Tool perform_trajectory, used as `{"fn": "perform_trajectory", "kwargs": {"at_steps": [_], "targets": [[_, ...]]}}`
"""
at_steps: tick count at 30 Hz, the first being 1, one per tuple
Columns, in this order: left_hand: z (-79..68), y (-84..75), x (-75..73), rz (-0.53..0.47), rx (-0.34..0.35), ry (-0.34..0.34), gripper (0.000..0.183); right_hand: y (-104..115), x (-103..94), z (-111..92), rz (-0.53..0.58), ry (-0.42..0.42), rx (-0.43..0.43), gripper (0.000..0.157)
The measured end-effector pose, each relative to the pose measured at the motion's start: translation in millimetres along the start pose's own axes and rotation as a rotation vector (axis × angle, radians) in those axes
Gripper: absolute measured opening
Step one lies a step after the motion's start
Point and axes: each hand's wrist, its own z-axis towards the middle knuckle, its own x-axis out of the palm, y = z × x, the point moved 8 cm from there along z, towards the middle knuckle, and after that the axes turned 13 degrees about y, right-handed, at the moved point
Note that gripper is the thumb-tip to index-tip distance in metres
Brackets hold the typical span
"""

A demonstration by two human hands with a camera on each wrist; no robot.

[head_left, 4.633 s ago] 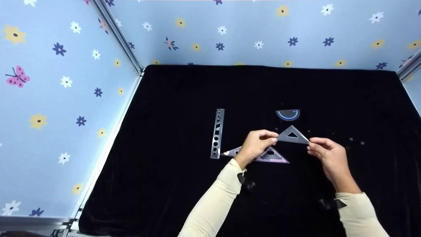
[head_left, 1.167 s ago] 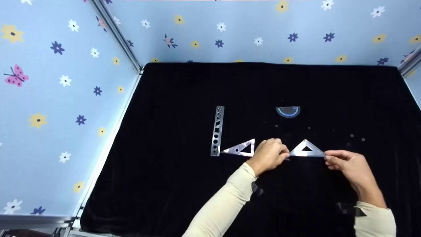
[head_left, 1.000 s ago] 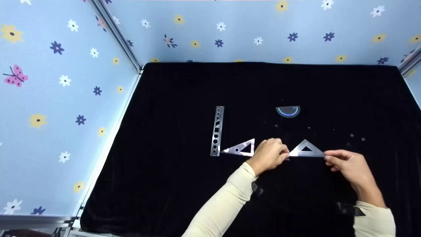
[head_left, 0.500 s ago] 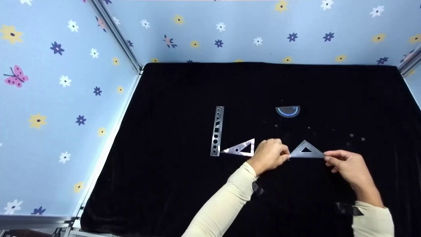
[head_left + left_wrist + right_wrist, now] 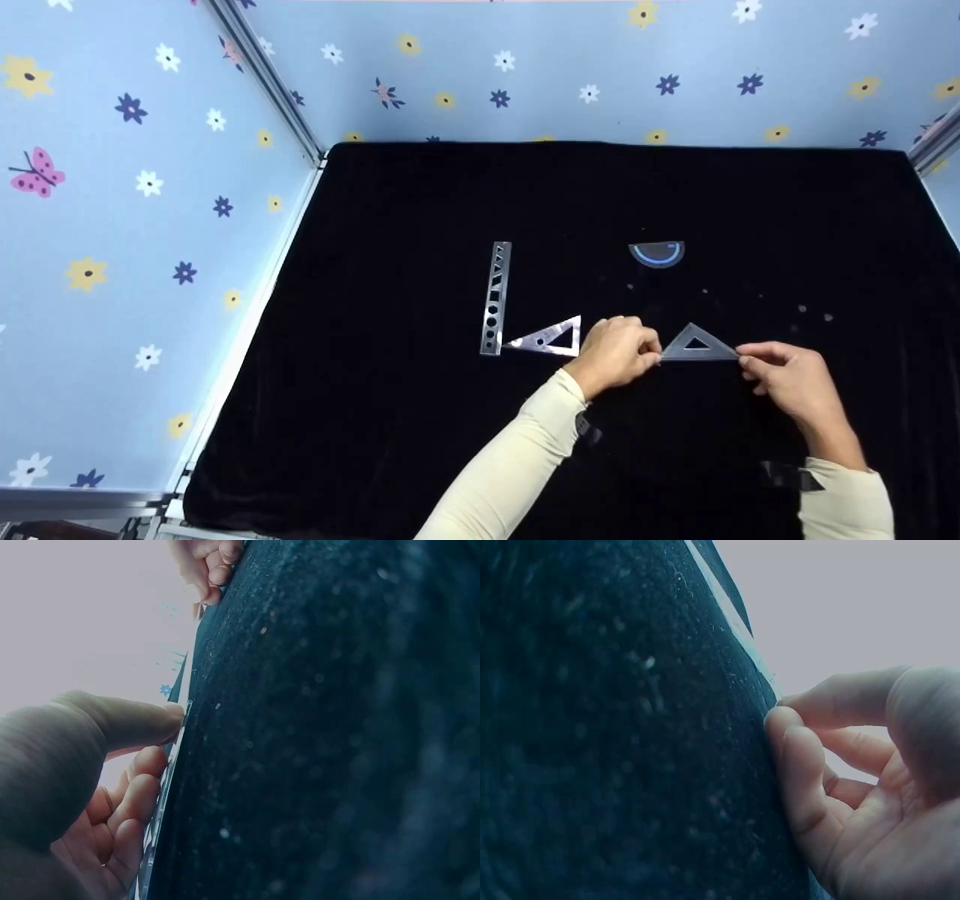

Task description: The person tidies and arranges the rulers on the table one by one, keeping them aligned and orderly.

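In the head view a clear triangular set square (image 5: 679, 352) with a triangular cut-out lies between my hands, long edge towards me. My left hand (image 5: 616, 351) pinches its left corner; my right hand (image 5: 793, 379) pinches the right corner between thumb and fingertips. Beneath the left hand, a pink-edged set square seen earlier is covered. Left of that hand lies a narrow patterned set square (image 5: 546, 341). The left wrist view shows my left thumb (image 5: 142, 722) against a thin plastic edge, close to the dark cloth.
A clear stencil ruler (image 5: 495, 300) stands lengthwise at the left, its lower end by the narrow set square's tip. A protractor (image 5: 657, 253) with a blue arc lies farther back. Black cloth (image 5: 375, 315) covers the table; flowered panels (image 5: 562, 67) enclose it.
Since the earliest frame, both hands have brought the clear set square nearer me and to the right, the left hand coming over the pink-edged one. Lately it shifts slightly left and nearer.
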Motion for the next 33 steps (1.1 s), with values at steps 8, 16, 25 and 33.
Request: {"fn": "perform_trajectory", "kwargs": {"at_steps": [8,16,25,33], "targets": [[-2.7,-0.5,-4.7,-0.080,-0.002,0.003,0.008,3.4,0.2,-0.9,-0.007,0.002,-0.005,0.033],[-6.3,0.8,-7.9,-0.155,-0.031,-0.009,0.009,0.4,0.1,1.2,0.005,0.003,0.007,0.033],[-0.5,5.8,-7.4,-0.206,-0.040,-0.060,0.014,-0.7,0.2,1.1,0.020,-0.004,0.003,0.036],[-2.9,18.8,-15.5,-0.425,-0.084,-0.128,0.015,-1.6,-0.5,2.1,0.035,-0.013,0.001,0.035]]}}
